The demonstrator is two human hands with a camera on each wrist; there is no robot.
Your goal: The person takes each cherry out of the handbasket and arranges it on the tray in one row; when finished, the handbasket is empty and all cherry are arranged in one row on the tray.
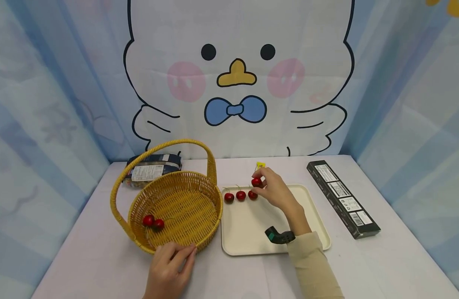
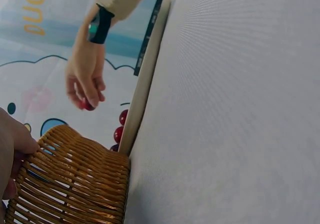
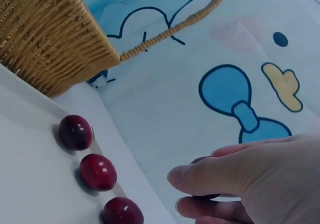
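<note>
My right hand (image 1: 276, 189) pinches a red cherry (image 1: 256, 182) between thumb and fingertips above the far edge of a cream tray (image 1: 251, 236). In the right wrist view the thumb covers most of that cherry. Three cherries stand in a row along the tray's far left edge, the middle one (image 1: 241, 195) between its neighbours. At the near rim of a yellow wicker basket (image 1: 192, 216), my left hand (image 1: 171, 265) grips the rim, its thumb over the weave in the left wrist view. Two more cherries (image 1: 148, 220) lie inside the basket at its left, one with a stem.
The basket's tall arched handle (image 1: 165, 144) rises at its far side. Behind it lies a dark packaged bag (image 1: 150, 168). To the right of the tray is a long black box (image 1: 343, 199) with white labels. A small yellow item (image 1: 261, 165) sits behind the tray, before the printed curtain.
</note>
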